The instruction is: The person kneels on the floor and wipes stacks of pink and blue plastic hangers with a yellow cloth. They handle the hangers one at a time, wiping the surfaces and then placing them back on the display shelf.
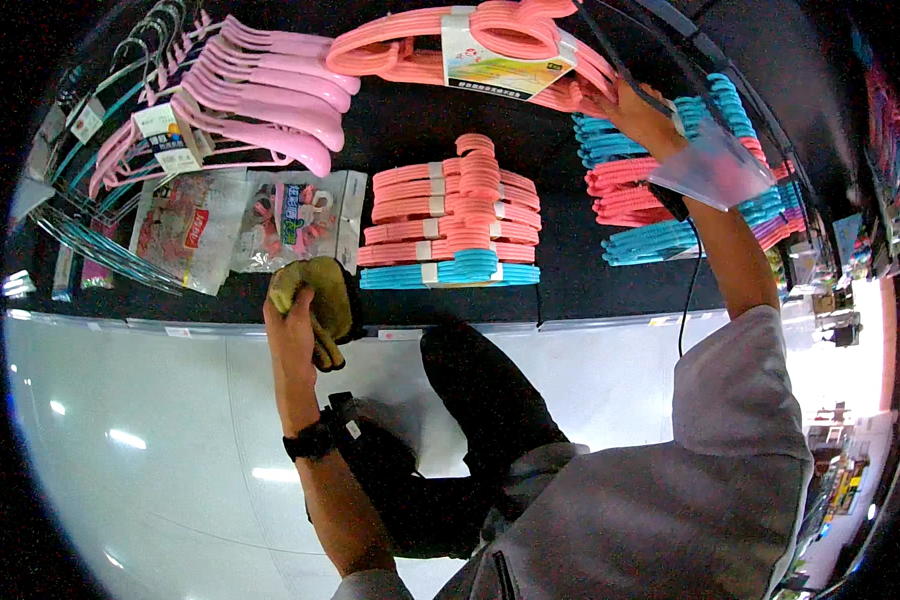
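while the left hand [291, 325] clutches a cloth [328, 290], the right hand [646, 118] grips coral hangers [510, 45] by one end.

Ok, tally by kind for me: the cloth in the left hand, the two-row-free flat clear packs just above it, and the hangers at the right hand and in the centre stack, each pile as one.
Folded yellowish cloth in the left hand: 1
Flat clear packs: 2
Hanger piles, salmon bundle at the right hand and centre stack: 2
Total: 5
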A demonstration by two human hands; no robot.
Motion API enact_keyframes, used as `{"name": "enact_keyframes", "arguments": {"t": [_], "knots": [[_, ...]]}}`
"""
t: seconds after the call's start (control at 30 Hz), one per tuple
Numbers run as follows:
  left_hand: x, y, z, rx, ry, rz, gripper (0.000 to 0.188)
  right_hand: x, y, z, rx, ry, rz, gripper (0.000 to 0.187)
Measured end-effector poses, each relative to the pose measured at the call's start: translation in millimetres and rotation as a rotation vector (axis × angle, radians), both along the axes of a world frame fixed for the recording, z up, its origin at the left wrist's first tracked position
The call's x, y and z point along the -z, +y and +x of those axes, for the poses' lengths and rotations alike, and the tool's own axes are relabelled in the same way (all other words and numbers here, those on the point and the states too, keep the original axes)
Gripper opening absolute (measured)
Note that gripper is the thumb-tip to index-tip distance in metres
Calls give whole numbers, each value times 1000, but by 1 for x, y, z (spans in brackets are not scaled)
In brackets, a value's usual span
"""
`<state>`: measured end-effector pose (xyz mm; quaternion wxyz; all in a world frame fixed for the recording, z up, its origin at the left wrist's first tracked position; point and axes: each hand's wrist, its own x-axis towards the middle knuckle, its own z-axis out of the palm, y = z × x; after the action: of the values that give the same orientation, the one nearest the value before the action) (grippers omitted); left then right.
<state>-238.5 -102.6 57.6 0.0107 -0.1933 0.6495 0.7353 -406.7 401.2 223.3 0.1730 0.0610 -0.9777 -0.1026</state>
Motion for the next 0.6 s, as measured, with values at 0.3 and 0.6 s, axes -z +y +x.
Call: {"name": "enact_keyframes", "arguments": {"t": [0.3,0.6], "knots": [[-15,8,1,16,-2,38,36,8,19,-28,156,29,86,52],[-23,8,3,-12,-50,-18,40,11,17,-18,25,70,130,48]]}}
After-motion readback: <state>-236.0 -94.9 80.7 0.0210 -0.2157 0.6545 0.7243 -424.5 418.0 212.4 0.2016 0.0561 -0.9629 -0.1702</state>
